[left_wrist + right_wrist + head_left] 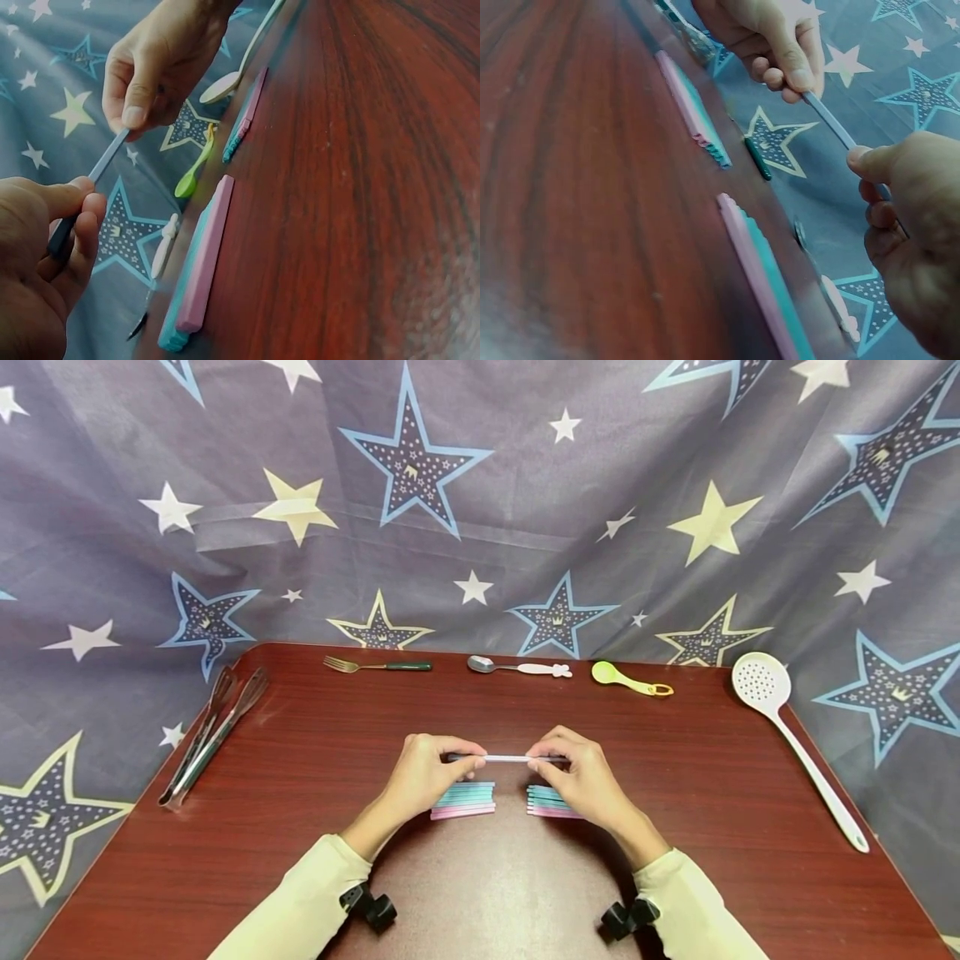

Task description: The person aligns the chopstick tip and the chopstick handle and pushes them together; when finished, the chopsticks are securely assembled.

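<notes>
In the centre of the frame, a person's left hand (427,772) and right hand (588,778) grasp one thin grey-blue stick (506,758), each pinching it between thumb and fingers. The stick lies crosswise, straight and roughly level, raised above the dark red table (300,860). The grips sit towards opposite ends with the middle bare, probably so that both sides are steadied evenly.

Just below the hands, two groups of blue, teal and pink sticks lie on the tabletop: a left group (462,802) and a right group (551,802), with a gap between them. In each, the sticks lie side by side, which seems to keep them tidy and within reach.

Utensils line the edges, apparently set there to leave the middle as working space: tongs (212,750) at left; a fork (381,667), a white-handled spoon (517,668) and a lime-green spoon (630,680) along the top; a white skimmer (810,767) at right.
</notes>
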`<state>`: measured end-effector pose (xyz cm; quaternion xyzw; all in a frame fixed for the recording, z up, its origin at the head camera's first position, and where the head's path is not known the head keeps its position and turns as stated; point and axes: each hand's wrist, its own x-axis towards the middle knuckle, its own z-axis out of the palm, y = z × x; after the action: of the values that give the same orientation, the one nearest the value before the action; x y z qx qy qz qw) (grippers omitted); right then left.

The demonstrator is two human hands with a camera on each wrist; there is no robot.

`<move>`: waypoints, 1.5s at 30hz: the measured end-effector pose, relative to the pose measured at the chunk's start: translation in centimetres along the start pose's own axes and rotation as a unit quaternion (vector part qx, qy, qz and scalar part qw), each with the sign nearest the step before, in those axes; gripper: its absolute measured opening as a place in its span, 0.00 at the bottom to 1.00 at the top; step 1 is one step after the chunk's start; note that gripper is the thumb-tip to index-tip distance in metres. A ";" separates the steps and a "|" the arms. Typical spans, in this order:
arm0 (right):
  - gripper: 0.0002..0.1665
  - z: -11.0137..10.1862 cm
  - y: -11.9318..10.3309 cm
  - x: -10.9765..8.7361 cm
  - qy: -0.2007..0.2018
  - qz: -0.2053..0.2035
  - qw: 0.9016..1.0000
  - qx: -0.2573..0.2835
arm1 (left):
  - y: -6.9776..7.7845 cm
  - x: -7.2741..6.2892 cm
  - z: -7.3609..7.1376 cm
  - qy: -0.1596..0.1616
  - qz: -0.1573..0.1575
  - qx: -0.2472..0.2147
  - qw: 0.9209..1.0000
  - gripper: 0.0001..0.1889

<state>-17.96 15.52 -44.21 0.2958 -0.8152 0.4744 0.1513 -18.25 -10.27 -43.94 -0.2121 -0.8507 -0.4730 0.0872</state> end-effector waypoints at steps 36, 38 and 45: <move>0.06 -2.8 3.1 -2.7 -0.034 0.082 0.996 -0.025 | -5.8 2.2 -7.8 0.068 -0.067 0.002 0.995 0.08; 0.07 -2.9 3.3 -3.0 -0.055 0.092 0.994 -0.029 | -6.8 2.5 -8.0 0.083 -0.084 0.008 0.993 0.09; 0.09 -2.5 3.8 -3.8 -0.104 0.093 0.989 -0.055 | -9.6 3.4 -8.3 0.117 -0.135 0.034 0.983 0.08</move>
<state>-17.52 20.36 -47.58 0.2571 -0.8754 0.4077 0.0370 -25.95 -20.80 -45.66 -0.0355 -0.8709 -0.4729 0.1292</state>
